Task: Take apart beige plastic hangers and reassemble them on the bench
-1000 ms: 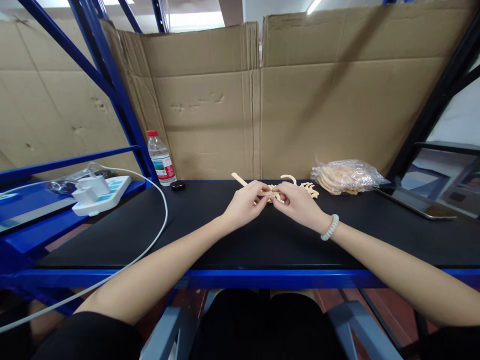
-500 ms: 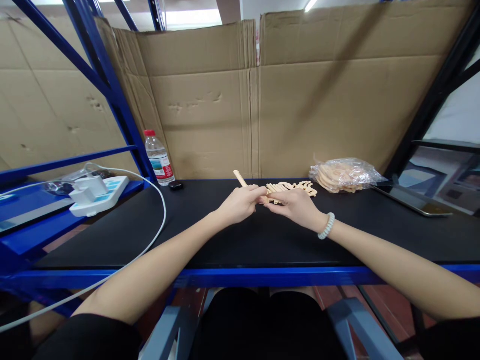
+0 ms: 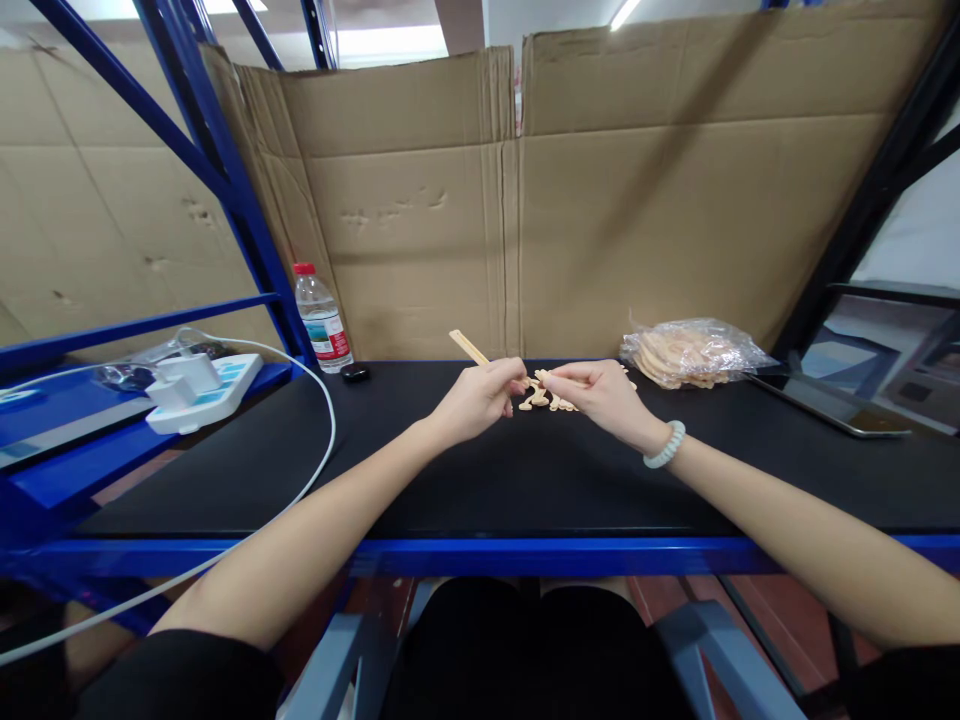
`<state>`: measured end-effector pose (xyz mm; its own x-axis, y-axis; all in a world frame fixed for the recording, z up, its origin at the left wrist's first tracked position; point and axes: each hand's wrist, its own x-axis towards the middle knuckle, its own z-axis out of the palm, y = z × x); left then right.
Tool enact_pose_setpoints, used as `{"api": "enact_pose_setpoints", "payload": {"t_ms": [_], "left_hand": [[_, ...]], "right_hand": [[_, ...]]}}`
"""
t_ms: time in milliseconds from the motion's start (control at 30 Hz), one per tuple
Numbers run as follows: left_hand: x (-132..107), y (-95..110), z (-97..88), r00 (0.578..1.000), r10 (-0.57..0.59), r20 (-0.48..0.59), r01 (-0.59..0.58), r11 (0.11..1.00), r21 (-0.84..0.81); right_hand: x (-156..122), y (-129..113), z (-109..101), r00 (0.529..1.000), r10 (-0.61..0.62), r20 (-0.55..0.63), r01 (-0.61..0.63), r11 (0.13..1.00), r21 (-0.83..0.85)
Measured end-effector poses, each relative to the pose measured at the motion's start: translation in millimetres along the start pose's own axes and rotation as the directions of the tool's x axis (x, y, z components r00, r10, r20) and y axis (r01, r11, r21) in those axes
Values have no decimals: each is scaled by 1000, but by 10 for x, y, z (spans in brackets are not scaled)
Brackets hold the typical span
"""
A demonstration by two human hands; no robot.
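Observation:
My left hand (image 3: pixel 484 398) is closed around a pale wooden strip (image 3: pixel 468 346), whose far end sticks out up and to the left past my fingers. To the right of it, my right hand (image 3: pixel 609 402) pinches a small light wooden piece (image 3: pixel 543 377) between thumb and fingertips. A narrow gap separates the two hands. Cut wooden puzzle pieces (image 3: pixel 535 400) lie on the black tabletop (image 3: pixel 480 480) between and behind them, partly covered by my right hand. The shape of the small pinched piece is hard to make out.
A clear plastic bag of wooden pieces (image 3: pixel 686 352) lies at the back right, beside a flat tablet-like device (image 3: pixel 825 402). At the back left stand a water bottle (image 3: pixel 324 325) and a small black object (image 3: pixel 355 372). A white cable (image 3: pixel 330 440) from the power strip (image 3: pixel 217 395) crosses the left side.
My hands have drawn slightly apart, leaving a gap where the fingers met before. The wooden strip has shifted left and tilted flatter. My right hand now covers more of the laid-out pieces.

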<state>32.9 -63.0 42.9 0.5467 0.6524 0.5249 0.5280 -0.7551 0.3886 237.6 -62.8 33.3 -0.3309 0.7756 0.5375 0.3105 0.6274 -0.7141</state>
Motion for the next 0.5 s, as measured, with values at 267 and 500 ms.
{"api": "enact_pose_setpoints", "payload": {"t_ms": [267,500], "left_hand": [[35,-401,-395,973,-163,163,102,938,332],[2,-760,-330,915,-195,354,4,880,474]], "right_hand": [[92,180,-32,983,183,35,-185,935,303],[81,169,-7,979,191,66,-202,938,280]]}}
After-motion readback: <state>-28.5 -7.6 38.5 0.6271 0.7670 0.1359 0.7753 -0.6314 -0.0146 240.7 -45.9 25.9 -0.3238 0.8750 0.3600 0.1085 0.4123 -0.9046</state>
